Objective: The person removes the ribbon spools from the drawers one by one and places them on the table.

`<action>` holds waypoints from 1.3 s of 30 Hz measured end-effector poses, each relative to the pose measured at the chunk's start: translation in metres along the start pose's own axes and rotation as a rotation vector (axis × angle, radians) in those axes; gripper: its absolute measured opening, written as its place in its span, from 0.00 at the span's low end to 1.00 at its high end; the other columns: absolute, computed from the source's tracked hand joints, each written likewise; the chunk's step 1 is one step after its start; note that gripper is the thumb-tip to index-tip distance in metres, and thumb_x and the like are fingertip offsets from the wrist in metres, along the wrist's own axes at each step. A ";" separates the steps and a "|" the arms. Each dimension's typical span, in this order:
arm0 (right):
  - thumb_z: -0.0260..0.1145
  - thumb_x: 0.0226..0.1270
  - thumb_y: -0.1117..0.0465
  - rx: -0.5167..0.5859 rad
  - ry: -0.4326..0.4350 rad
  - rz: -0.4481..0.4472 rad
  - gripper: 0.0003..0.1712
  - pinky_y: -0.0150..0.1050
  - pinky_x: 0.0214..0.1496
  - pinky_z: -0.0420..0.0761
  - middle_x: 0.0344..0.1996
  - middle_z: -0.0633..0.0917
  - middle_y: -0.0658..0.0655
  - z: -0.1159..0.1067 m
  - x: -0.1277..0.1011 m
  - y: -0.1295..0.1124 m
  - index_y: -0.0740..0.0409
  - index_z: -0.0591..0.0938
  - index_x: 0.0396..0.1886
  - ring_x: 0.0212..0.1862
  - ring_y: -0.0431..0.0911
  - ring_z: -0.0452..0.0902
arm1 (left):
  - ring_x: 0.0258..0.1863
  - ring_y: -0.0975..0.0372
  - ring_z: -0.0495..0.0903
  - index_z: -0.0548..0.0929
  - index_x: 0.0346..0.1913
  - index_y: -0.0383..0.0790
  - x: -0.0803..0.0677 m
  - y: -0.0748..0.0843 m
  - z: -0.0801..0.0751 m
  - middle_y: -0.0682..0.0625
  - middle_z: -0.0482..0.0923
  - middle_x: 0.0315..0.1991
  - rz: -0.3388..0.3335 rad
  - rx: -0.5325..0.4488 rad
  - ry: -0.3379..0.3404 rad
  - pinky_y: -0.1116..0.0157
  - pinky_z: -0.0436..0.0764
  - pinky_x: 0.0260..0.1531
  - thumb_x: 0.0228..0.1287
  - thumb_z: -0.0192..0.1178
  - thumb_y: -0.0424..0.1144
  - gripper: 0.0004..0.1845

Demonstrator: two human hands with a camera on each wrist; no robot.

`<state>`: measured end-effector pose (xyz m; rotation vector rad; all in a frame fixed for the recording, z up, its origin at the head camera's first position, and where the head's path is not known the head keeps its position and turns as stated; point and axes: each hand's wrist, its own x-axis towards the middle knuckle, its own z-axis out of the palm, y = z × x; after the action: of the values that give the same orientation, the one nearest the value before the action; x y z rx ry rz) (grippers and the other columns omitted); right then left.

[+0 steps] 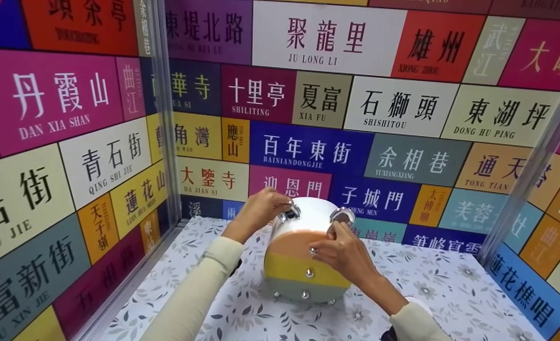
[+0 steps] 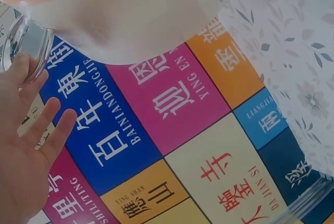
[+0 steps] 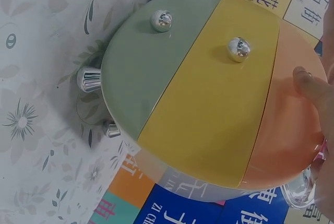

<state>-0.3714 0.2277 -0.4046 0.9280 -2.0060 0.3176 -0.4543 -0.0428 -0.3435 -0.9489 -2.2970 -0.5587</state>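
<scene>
Both hands grip the round white cabinet with orange, yellow and green drawer fronts [image 1: 303,255]: left hand [image 1: 258,210] curled on its far-left chrome handle [image 1: 290,212], right hand [image 1: 344,253] pinching the orange drawer's knob [image 1: 312,250].

A floral tablecloth [image 1: 431,284] carries the round drawer box [image 1: 303,265].

A floral tablecloth [image 1: 450,284] lies between walls of colourful place-name signs [image 1: 308,42].
</scene>
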 end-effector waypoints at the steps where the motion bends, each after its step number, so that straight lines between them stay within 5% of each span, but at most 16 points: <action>1: 0.87 0.49 0.49 -0.007 0.006 -0.009 0.14 0.34 0.30 0.76 0.32 0.69 0.50 0.001 -0.001 0.000 0.36 0.93 0.36 0.36 0.42 0.65 | 0.48 0.60 0.82 0.93 0.50 0.54 0.000 0.000 0.000 0.58 0.90 0.44 -0.002 0.002 -0.003 0.63 0.84 0.49 0.71 0.68 0.45 0.09; 15: 0.90 0.40 0.48 0.008 0.076 -0.054 0.32 0.32 0.29 0.76 0.34 0.71 0.51 0.002 -0.017 -0.013 0.39 0.92 0.52 0.37 0.39 0.66 | 0.44 0.60 0.81 0.93 0.48 0.55 -0.005 0.001 0.005 0.56 0.89 0.41 -0.015 0.015 0.000 0.62 0.84 0.46 0.72 0.67 0.47 0.09; 23: 0.90 0.39 0.47 0.009 0.076 -0.070 0.32 0.30 0.28 0.77 0.34 0.77 0.48 0.002 -0.030 -0.019 0.37 0.92 0.50 0.35 0.36 0.70 | 0.44 0.60 0.81 0.93 0.49 0.54 -0.003 0.001 0.003 0.56 0.89 0.41 -0.014 0.006 0.013 0.63 0.84 0.46 0.72 0.67 0.47 0.09; 39: 0.90 0.38 0.47 0.014 0.043 -0.032 0.30 0.24 0.20 0.63 0.18 0.73 0.37 0.028 -0.057 -0.016 0.39 0.93 0.48 0.23 0.26 0.58 | 0.45 0.60 0.81 0.93 0.50 0.53 -0.003 0.001 0.003 0.55 0.88 0.42 -0.033 -0.012 0.004 0.64 0.84 0.47 0.71 0.68 0.46 0.10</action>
<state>-0.3574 0.2300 -0.4688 0.9532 -1.9504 0.3312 -0.4534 -0.0420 -0.3477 -0.9159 -2.3126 -0.5882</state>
